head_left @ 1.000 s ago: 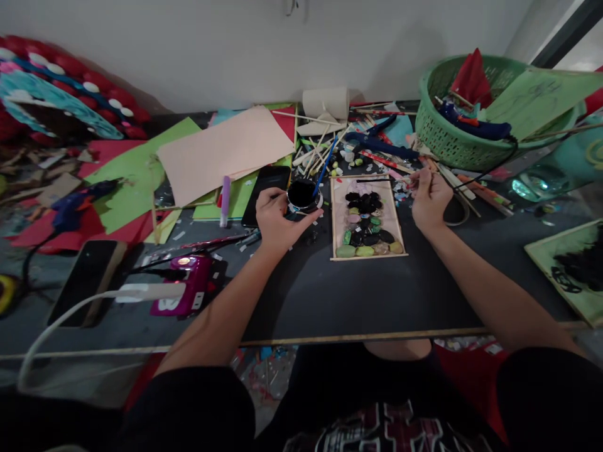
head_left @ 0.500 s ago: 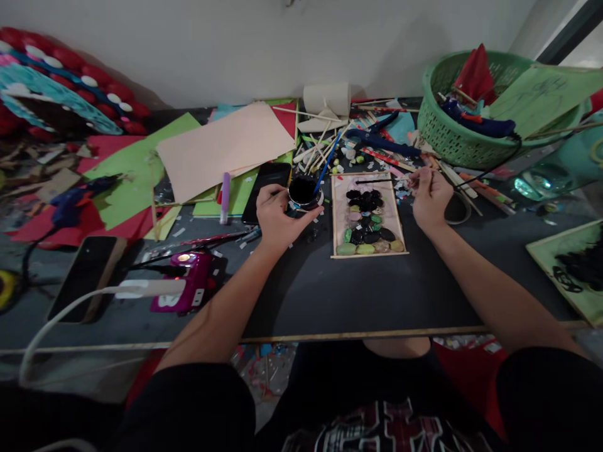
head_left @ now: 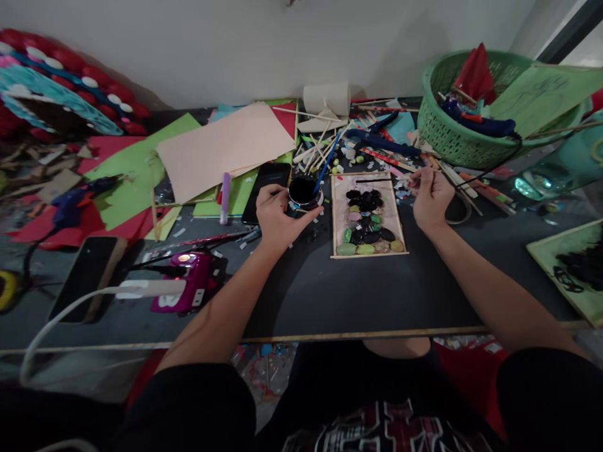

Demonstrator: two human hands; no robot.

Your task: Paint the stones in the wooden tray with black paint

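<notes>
Craft workspace: coloured paper [head_left: 226,150]

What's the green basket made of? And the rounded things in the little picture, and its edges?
The basket looks like plastic, slightly shiny, with neat holes in its wall. The rounded things are probably pebbles: smooth, in mixed colours, some glossy, though I can't be certain. The edges look like thin wooden sticks: pale, straight and seemingly unpainted.
</notes>
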